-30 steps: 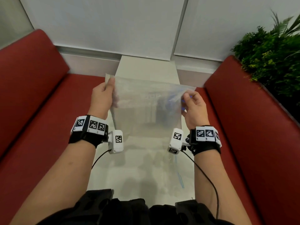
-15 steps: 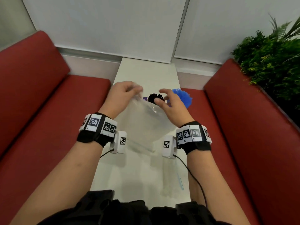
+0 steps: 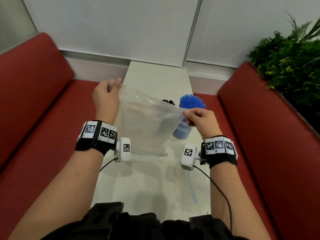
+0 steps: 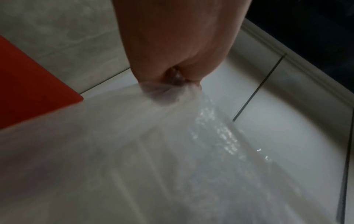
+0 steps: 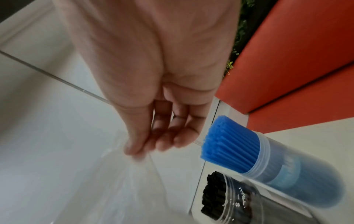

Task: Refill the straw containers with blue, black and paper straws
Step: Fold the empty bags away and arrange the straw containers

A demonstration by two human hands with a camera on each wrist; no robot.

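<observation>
A clear bag (image 3: 147, 122) hangs stretched over the white table (image 3: 155, 179), veiling the two jars behind it. Red benches (image 3: 43, 110) flank the table at 9 and 3 o'clock; a plant (image 3: 290, 66) stands at 2 o'clock, and a pale wall (image 3: 121, 23) runs along 12. A second flat bag (image 3: 188, 191) lies near the table's near edge. The left hand (image 3: 105, 99) pinches the bag's top corner at 10 o'clock, fingers clamped on the film. The right hand (image 3: 202, 120) pinches the opposite corner. The blue straws (image 3: 192, 101) stand in their jar (image 5: 298, 171) just beyond the right hand; the black straws (image 3: 168, 101) sit beside them at 9 o'clock.
</observation>
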